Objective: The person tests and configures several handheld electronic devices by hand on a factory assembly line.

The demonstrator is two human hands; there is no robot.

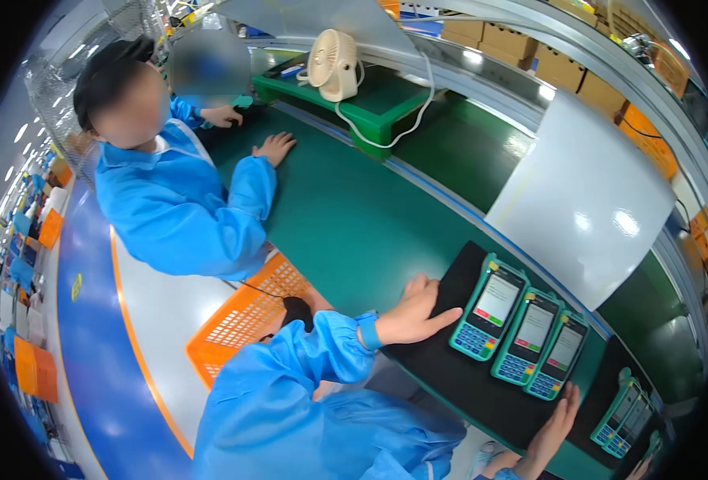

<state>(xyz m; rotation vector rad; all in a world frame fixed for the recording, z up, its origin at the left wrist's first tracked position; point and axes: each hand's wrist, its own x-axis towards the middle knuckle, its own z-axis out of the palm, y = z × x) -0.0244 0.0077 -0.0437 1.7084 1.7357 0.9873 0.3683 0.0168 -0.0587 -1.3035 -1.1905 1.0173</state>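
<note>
Three green card payment terminals (pixel 528 336) with lit screens and keypads lie side by side on a black mat (pixel 450 364) on the green bench. My left hand (pixel 414 316), with a blue wristband, rests on the mat's left part, empty, its thumb pointing toward the leftmost terminal (pixel 490 308) without gripping it. My right hand (pixel 558 420) is at the mat's right edge, fingers stretched out, just below the rightmost terminal (pixel 558 356). It appears to hold nothing; whether its fingertips touch that terminal I cannot tell.
More terminals (pixel 624 416) lie on a second black mat at the right. A person in blue (pixel 178 200) rests a hand on the bench at the far left. A cream fan (pixel 334 64) stands on a green shelf (pixel 370 112). An orange basket (pixel 250 312) sits below the bench.
</note>
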